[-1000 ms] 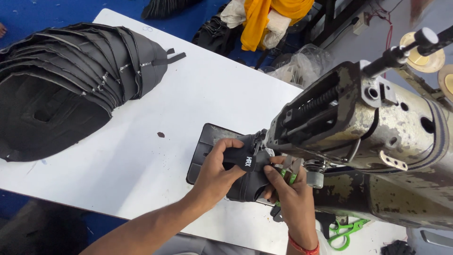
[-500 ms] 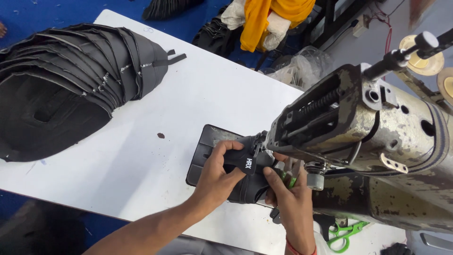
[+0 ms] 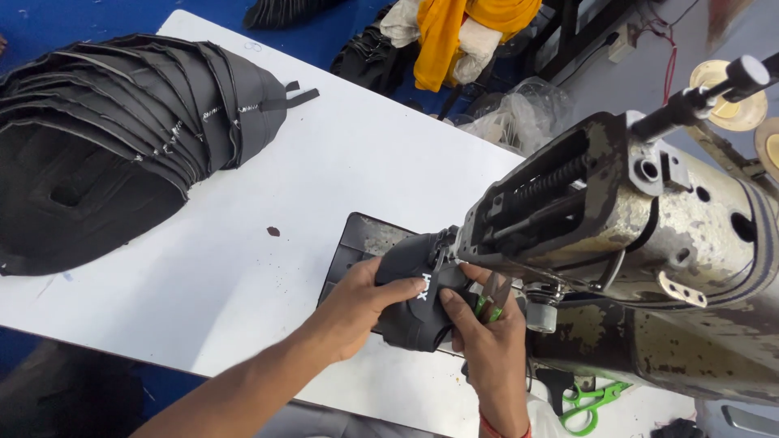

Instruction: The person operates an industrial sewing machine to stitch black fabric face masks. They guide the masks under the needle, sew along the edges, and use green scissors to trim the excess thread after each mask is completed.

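Left hand [image 3: 361, 304] and right hand [image 3: 487, 341], fingers pressed onto the black piece [image 3: 418, 304], hold it under the sewing machine [image 3: 633, 235] head on the white bench [image 3: 243, 243]. Good practice: keep the piece flat and fingertips away from the needle, which is hidden here.

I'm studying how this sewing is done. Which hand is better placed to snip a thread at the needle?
Probably the right hand: it already holds the green snips beside the machine head. The left hand is spread over the black piece, holding it.
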